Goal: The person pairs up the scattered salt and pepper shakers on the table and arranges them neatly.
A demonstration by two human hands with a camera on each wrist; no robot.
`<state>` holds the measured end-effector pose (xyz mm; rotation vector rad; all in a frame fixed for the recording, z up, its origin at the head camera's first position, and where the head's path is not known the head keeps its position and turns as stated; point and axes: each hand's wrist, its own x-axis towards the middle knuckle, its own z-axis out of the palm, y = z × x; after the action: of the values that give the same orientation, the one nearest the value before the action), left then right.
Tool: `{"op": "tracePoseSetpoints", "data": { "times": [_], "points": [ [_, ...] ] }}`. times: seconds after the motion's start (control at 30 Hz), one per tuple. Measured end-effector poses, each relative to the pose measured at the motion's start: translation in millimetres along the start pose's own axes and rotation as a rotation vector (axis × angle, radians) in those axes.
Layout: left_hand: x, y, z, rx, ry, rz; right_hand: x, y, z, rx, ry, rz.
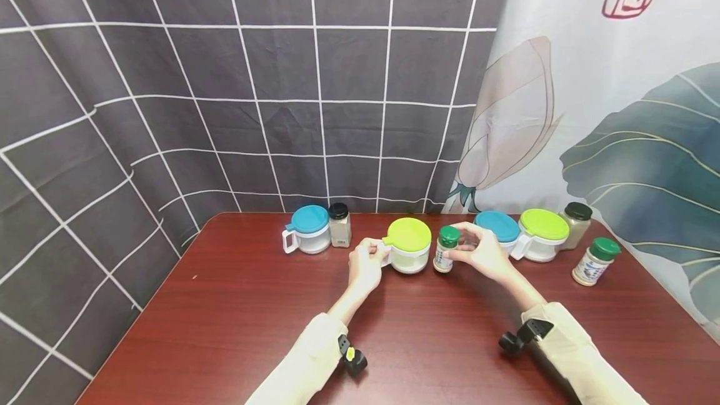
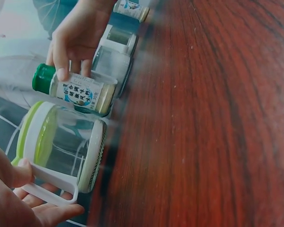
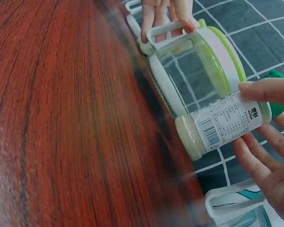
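My left hand (image 1: 365,265) grips the white handle (image 2: 54,182) of a clear seasoning jar (image 1: 409,259) with a lime-green lid. The jar stands upright, and its glass looks see-through in both wrist views. Right beside it is a small seasoning bottle (image 1: 443,259) with a green cap and a printed label. Thumb and fingers of my right hand (image 1: 485,255) pinch this bottle around its upper part, just below the cap. It is close to upright, its base low by the tabletop. Pale powder shows at its bottom in the right wrist view (image 3: 191,142).
On the left stand a blue-lidded jar (image 1: 310,233) and a black-capped shaker (image 1: 340,230). Behind my right hand are another blue-lidded jar (image 1: 497,224), a lime-lidded jar (image 1: 544,233), a black-capped shaker (image 1: 576,225) and a second green-capped bottle (image 1: 595,262). A curtain (image 1: 281,67) hangs behind the brown table (image 1: 236,305).
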<state>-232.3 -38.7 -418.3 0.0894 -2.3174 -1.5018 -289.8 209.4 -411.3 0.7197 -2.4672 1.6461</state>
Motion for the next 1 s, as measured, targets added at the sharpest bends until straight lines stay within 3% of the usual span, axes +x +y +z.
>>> {"op": "tracePoseSetpoints", "data": {
  "times": [0.23, 0.6, 0.83, 1.0],
  "points": [
    [1.2, -1.1, 1.6, 0.003, 0.017, -0.006, 4, 2, 3.8, 0.024, 0.009, 0.009],
    [7.8, -3.0, 1.8, -0.022, 0.037, -0.03, 11, -4, 11.3, -0.028, 0.047, 0.039],
    [10.5, -9.9, 1.4, -0.017, 0.083, 0.037, 17, -6, 16.2, -0.049, 0.08, 0.053],
    [13.3, -5.8, 1.1, -0.022, 0.081, -0.032, 24, -5, 19.2, -0.046, 0.07, 0.071]
  ]
}}
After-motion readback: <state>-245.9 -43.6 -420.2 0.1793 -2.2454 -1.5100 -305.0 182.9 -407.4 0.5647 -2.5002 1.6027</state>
